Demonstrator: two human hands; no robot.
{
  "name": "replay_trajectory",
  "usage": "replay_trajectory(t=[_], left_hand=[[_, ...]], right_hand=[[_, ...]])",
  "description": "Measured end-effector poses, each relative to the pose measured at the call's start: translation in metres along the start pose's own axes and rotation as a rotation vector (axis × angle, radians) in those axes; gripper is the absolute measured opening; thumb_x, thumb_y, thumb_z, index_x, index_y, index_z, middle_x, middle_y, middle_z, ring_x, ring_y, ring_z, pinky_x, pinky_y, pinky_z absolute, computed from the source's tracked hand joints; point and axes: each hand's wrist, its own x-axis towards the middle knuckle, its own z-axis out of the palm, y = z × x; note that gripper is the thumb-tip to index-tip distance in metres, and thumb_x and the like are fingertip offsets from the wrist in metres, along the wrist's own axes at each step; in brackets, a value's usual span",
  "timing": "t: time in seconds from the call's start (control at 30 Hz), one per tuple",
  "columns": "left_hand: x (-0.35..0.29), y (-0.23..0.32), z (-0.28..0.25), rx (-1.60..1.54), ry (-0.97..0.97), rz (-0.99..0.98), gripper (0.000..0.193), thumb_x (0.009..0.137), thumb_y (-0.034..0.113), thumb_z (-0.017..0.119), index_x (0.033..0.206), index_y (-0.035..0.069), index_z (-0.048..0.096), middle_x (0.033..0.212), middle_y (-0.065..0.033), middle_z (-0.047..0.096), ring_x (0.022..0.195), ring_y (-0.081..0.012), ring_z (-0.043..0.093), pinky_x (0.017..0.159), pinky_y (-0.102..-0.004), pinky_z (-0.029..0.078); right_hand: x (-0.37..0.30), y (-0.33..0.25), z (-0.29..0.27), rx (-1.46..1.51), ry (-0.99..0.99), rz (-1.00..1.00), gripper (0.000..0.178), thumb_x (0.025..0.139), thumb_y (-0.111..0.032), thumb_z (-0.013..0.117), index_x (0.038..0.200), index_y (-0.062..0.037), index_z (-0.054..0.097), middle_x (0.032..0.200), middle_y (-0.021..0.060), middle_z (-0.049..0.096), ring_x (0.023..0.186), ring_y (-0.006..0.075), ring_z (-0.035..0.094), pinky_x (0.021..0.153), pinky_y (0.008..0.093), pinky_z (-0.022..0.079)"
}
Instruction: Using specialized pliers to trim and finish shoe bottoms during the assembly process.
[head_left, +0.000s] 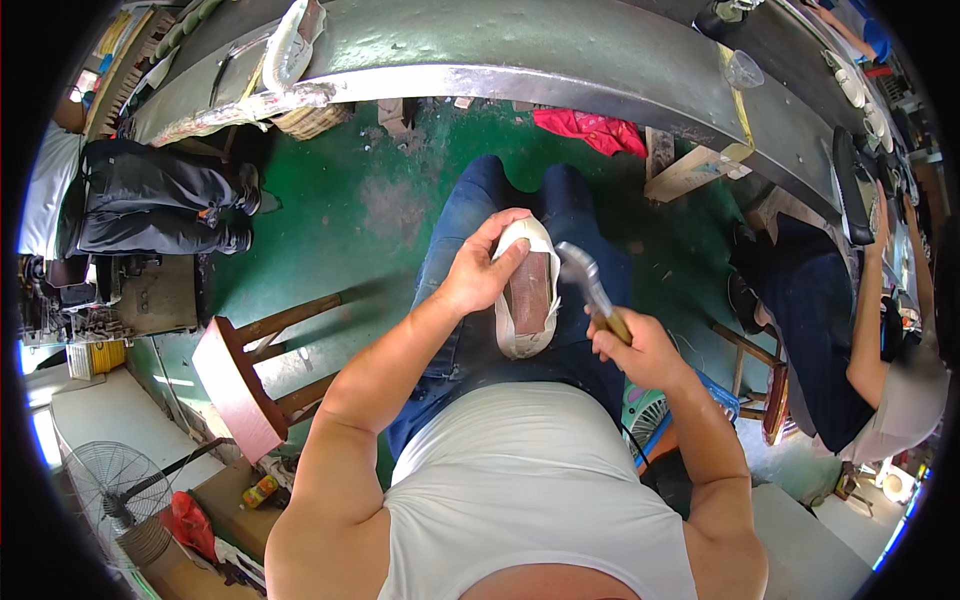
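Observation:
A white shoe upper [528,300] rests on my lap, its brown underside facing up and its pale edge folded around the rim. My left hand [482,266] grips its far left side, the thumb pressing over the edge and the fingers round the outside. In my right hand [640,350] is a hammer [590,283] with a shiny, curved metal head and a wooden handle. The hammer head hangs just right of the shoe upper, seemingly apart from it. Most of the handle is hidden inside my right fist.
A long metal-edged workbench [450,85] curves across the far side, with another white shoe [290,48] on it. Wooden stools [228,385] stand to the left and right. One person [150,195] is at the left, another [830,330] at the right. A fan [118,485] is at the lower left.

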Motion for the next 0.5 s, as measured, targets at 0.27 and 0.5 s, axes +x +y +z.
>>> replay_trajectory(t=[0.27, 0.5], left_hand=[[-0.008, 0.007, 0.009, 0.588, -0.005, 0.049, 0.06, 0.093, 0.01, 0.065, 0.146, 0.001, 0.038, 0.128, -0.0096, 0.059, 0.12, -0.0178, 0.054, 0.105, -0.0331, 0.043], [-0.025, -0.039, 0.013, 0.163, -0.133, -0.346, 0.059, 0.089, -0.001, 0.05, 0.147, 0.0, 0.04, 0.126, -0.0115, 0.061, 0.115, -0.018, 0.058, 0.1, -0.0318, 0.046]], right_hand=[[0.032, -0.006, 0.016, -0.399, 0.378, -0.269, 0.032, 0.103, -0.03, 0.052, 0.105, 0.0018, 0.057, 0.083, 0.0202, 0.062, 0.072, 0.0359, 0.064, 0.067, 0.0426, 0.05], [0.067, 0.025, 0.019, -0.307, 0.625, 0.041, 0.069, 0.071, -0.049, 0.084, 0.107, 0.004, 0.056, 0.087, 0.0139, 0.067, 0.079, 0.031, 0.068, 0.073, 0.0393, 0.053]])
